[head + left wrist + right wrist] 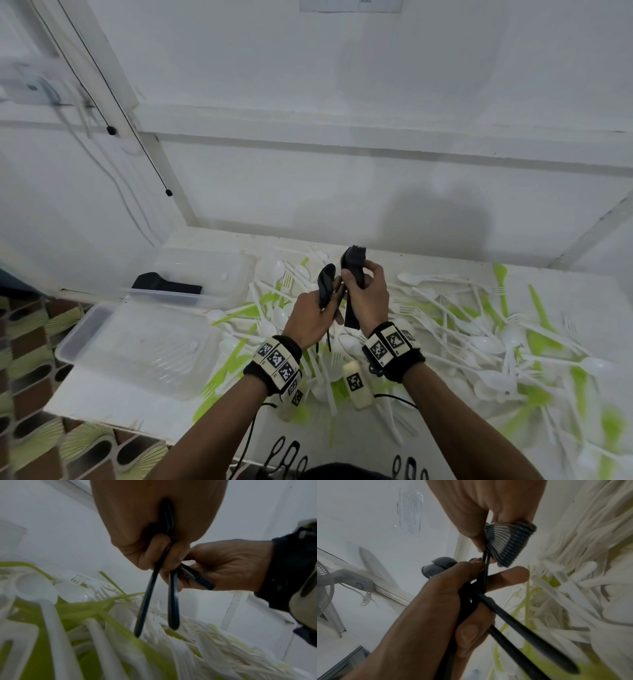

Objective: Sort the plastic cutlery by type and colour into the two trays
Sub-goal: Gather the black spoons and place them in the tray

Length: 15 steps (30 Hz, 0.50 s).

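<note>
Both hands are raised above the pile, close together. My left hand (317, 306) grips a few black spoons (326, 279) with bowls up; their handles (147, 601) hang below the fist. My right hand (364, 287) grips a thick stack of black forks (355, 262), whose stacked handle ends (508, 542) fan out under its fingers. In the right wrist view the left hand (447, 595) touches the stack with the spoon bowls (440, 566) behind it. White and lime-green cutlery (479, 329) lies in a heap on the white table. Two clear trays stand left: the far tray (222, 274) holds black cutlery (164, 284).
The near clear tray (102, 359) sits by the table's front-left corner, overhanging the patterned floor (30, 377). A white wall (342, 188) closes the back of the table. A small bottle with a marker tag (356, 383) hangs between my wrists. A fan (323, 588) stands off to the left.
</note>
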Motion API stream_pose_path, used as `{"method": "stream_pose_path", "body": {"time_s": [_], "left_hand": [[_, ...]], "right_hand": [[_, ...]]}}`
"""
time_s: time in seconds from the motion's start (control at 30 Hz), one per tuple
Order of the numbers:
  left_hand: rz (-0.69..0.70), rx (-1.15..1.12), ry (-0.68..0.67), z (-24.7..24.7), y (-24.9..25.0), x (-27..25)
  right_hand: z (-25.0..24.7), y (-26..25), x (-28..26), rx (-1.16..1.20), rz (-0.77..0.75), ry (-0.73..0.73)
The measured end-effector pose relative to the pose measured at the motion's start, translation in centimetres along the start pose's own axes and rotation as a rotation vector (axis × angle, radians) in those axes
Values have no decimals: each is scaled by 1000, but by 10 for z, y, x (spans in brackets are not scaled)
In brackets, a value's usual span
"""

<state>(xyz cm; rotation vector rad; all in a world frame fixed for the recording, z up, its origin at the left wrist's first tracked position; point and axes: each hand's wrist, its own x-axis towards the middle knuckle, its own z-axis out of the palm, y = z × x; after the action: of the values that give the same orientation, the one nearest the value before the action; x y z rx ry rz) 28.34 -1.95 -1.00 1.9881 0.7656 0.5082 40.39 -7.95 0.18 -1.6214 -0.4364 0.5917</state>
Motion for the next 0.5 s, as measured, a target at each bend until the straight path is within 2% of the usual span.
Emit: {"method": "stream_pose_path", "body": {"time_s": [0.13,0.27,0.4,0.5], "left_hand": [[-10,-2,-5,-5,7,3],[13,129,-56,-10,3,8],[-13,261,50,-4,-5,11],[-17,229,94,-1,-7,9]], "right_hand": [[0,-4,-6,100,29,-24],[1,0,-4,101,35,10],[-1,-4,3,188,62,5],[-3,-5,8,246,141,-10]]}}
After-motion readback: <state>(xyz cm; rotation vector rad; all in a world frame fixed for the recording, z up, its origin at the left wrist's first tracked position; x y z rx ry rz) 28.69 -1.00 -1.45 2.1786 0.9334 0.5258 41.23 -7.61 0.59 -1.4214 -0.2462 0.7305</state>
